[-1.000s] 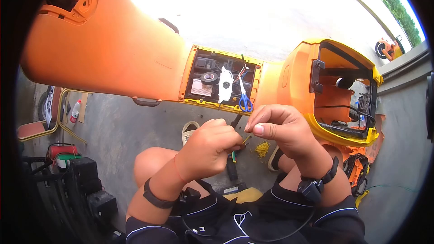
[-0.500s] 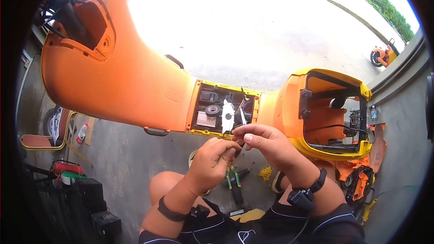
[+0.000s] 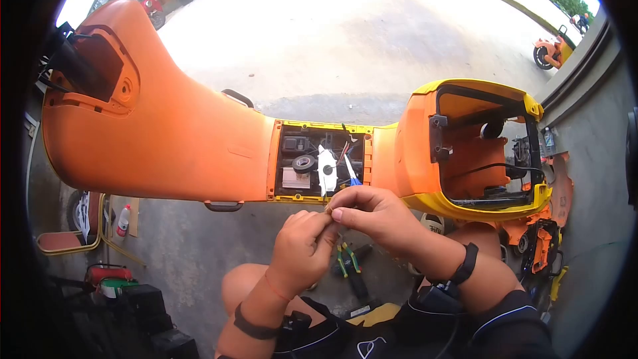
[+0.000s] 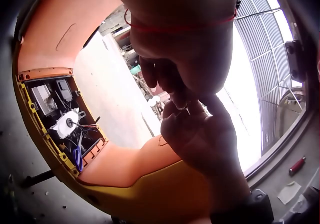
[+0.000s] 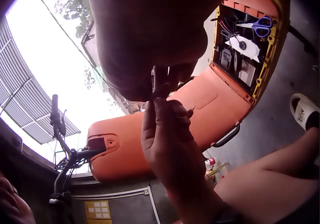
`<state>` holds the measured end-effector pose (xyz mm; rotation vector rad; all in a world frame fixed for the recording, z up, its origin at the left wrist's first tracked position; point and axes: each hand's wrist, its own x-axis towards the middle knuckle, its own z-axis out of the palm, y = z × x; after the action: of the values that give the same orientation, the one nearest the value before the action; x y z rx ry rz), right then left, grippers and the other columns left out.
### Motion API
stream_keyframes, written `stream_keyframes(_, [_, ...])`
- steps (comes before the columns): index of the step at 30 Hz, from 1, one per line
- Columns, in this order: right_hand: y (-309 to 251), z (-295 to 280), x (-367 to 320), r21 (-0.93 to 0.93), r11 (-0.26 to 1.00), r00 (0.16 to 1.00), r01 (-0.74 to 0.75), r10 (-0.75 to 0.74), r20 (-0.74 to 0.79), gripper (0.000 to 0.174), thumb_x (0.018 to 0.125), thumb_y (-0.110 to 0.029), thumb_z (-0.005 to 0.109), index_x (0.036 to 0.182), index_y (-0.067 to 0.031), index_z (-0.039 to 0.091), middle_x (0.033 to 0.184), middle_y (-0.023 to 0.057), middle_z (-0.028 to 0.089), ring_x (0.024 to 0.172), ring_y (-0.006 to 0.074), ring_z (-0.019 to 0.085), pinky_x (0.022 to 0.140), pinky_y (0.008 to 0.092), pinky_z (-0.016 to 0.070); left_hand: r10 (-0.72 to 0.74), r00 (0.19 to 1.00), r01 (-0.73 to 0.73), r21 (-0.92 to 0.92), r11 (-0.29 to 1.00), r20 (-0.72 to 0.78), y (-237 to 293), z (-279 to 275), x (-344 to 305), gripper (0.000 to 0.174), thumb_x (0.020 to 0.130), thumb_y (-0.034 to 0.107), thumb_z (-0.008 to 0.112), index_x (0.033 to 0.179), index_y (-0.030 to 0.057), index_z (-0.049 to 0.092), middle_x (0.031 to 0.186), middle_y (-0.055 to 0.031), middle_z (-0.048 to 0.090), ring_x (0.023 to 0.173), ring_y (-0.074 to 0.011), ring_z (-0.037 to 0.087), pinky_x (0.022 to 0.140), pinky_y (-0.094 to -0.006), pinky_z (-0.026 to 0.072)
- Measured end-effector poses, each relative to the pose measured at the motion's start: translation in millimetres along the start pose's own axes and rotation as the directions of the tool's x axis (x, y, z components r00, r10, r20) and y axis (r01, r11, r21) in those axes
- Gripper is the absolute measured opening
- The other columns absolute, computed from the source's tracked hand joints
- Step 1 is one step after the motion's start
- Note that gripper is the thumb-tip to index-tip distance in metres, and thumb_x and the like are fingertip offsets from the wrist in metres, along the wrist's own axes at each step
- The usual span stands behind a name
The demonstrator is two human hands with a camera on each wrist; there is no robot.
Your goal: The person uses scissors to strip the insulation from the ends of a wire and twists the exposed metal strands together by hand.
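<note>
Left of frame: large orange plastic scooter body [image 3: 186, 136]. Lower centre: left hand [image 3: 300, 249], fingers bent, cannot tell if grasping. Centre: yellow-edged open compartment [image 3: 274, 159], carrying round black tape roll [image 3: 296, 162], irregular white sheet [image 3: 327, 160], blue-handled scissors [image 3: 351, 173]. Right of centre: right hand [image 3: 380, 218], fingertips meeting left ones, grasp also unclear.

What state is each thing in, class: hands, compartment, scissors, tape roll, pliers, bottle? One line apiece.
Left hand: fingers curled, pinching something too small to identify
Right hand: thumb and forefinger pinching at the same spot
Compartment: uncovered, parts exposed
Scissors: blades apparently closed, lying in the compartment
Tape roll: resting among those parts
Pliers: handles spread apart
Bottle: upright, cap on
</note>
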<state>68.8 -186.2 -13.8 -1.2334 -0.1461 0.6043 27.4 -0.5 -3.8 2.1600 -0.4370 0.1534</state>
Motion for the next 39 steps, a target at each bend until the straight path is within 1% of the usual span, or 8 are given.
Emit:
stream_keyframes(8, [12.1, -5.8, 4.1, 0.286, 0.955, 0.996, -0.081, 0.068, 0.055, 0.012, 0.097, -0.008, 0.065, 0.106, -0.0013, 0.068, 0.112, 0.0091, 0.067, 0.107, 0.0167, 0.061, 0.097, 0.034, 0.0483, -0.059, 0.997, 0.061, -0.053, 0.997, 0.05, 7.4, 4.4, -0.8, 0.011, 0.093, 0.006, 0.066, 0.102, 0.0009, 0.07, 0.081, -0.0125, 0.066, 0.077, -0.0333, 0.06, 0.072, -0.0408, 0.0474])
stream_keyframes(24, [7.0, -7.0, -1.0, 0.421, 0.905, 0.998, -0.055, 0.057, 0.008, 0.01, 0.098, -0.01, 0.066, 0.105, -0.0036, 0.068, 0.105, 0.0065, 0.069, 0.098, 0.0126, 0.06, 0.09, 0.0296, 0.048, 0.006, 0.995, 0.0, -0.065, 0.998, 0.096, 8.4, 3.8, 5.8, 0.014, 0.093, 0.006, 0.065, 0.105, 0.0049, 0.072, 0.082, -0.0133, 0.066, 0.079, -0.0346, 0.062, 0.076, -0.0428, 0.0488])
stream_keyframes(31, [3.5, -15.9, 4.4, 0.291, 0.945, 0.982, -0.151, 0.176, -0.062, 0.02, 0.098, -0.01, 0.064, 0.116, -0.0028, 0.067, 0.108, 0.0056, 0.07, 0.098, 0.0133, 0.062, 0.091, 0.032, 0.0492, -0.106, 0.987, 0.111, -0.032, 0.993, 0.12, 11.1, -9.3, 6.9, 0.016, 0.091, 0.006, 0.066, 0.105, 0.0038, 0.074, 0.082, -0.012, 0.068, 0.078, -0.0284, 0.063, 0.074, -0.038, 0.0514])
stream_keyframes(33, [3.5, -10.0, 2.8, -0.191, 0.98, 0.974, 0.051, -0.091, -0.206, 0.022, 0.098, -0.01, 0.063, 0.118, -0.0009, 0.067, 0.108, 0.0068, 0.068, 0.094, 0.0138, 0.061, 0.088, 0.0317, 0.0486, -0.139, 0.986, 0.143, -0.038, 0.989, 0.096, 11.9, -11.6, 5.6, 0.015, 0.091, 0.006, 0.066, 0.103, 0.0033, 0.074, 0.081, -0.0122, 0.068, 0.078, -0.0282, 0.063, 0.074, -0.0377, 0.0514])
stream_keyframes(34, [-8.4, -9.2, -4.4, -0.605, 0.784, 0.954, 0.139, -0.271, -0.132, 0.027, 0.093, -0.011, 0.067, 0.119, -0.0072, 0.068, 0.121, 0.0092, 0.067, 0.106, 0.0205, 0.061, 0.093, 0.0345, 0.0487, -0.167, 0.983, 0.172, -0.062, 0.983, 0.082, 12.7, -12.3, 3.5, 0.014, 0.09, 0.006, 0.066, 0.101, 0.0027, 0.074, 0.081, -0.0124, 0.068, 0.077, -0.028, 0.063, 0.073, -0.0373, 0.0514])
stream_keyframes(35, [-11.8, -7.3, -5.2, -0.612, 0.779, 0.944, 0.14, -0.291, -0.154, 0.027, 0.093, -0.011, 0.067, 0.119, -0.0072, 0.068, 0.121, 0.0092, 0.067, 0.106, 0.0205, 0.061, 0.093, 0.0345, 0.0487, -0.138, 0.986, 0.145, -0.067, 0.987, 0.095, 12.7, -13.3, 2.3, 0.014, 0.09, 0.006, 0.066, 0.101, 0.0027, 0.074, 0.081, -0.0124, 0.068, 0.077, -0.028, 0.063, 0.073, -0.0373, 0.0514])
stream_keyframes(37, [-19.9, -4.5, -9.2, -0.89, 0.03, 0.647, 0.456, -0.697, 0.308, 0.035, 0.084, -0.011, 0.072, 0.119, -0.014, 0.069, 0.136, 0.0104, 0.06, 0.123, 0.0283, 0.055, 0.099, 0.0386, 0.0463, -0.144, 0.982, 0.146, -0.011, 0.989, 0.124, 8.5, -10.6, 1.8, 0.011, 0.088, 0.011, 0.068, 0.094, 0.0047, 0.075, 0.078, -0.0108, 0.068, 0.073, -0.0295, 0.062, 0.072, -0.0406, 0.049])
stream_keyframes(39, [-14.5, -6.7, -11.3, -0.891, -0.002, 0.7, 0.453, -0.619, 0.357, 0.035, 0.08, -0.014, 0.074, 0.115, -0.0168, 0.07, 0.145, 0.0099, 0.054, 0.132, 0.0322, 0.048, 0.104, 0.0434, 0.0416, -0.134, 0.983, 0.133, 0.02, 0.991, 0.124, 5.9, -7.9, -1.2, 0.01, 0.087, 0.01, 0.068, 0.091, 0.0053, 0.075, 0.078, -0.0108, 0.068, 0.074, -0.0298, 0.064, 0.072, -0.0403, 0.0487])
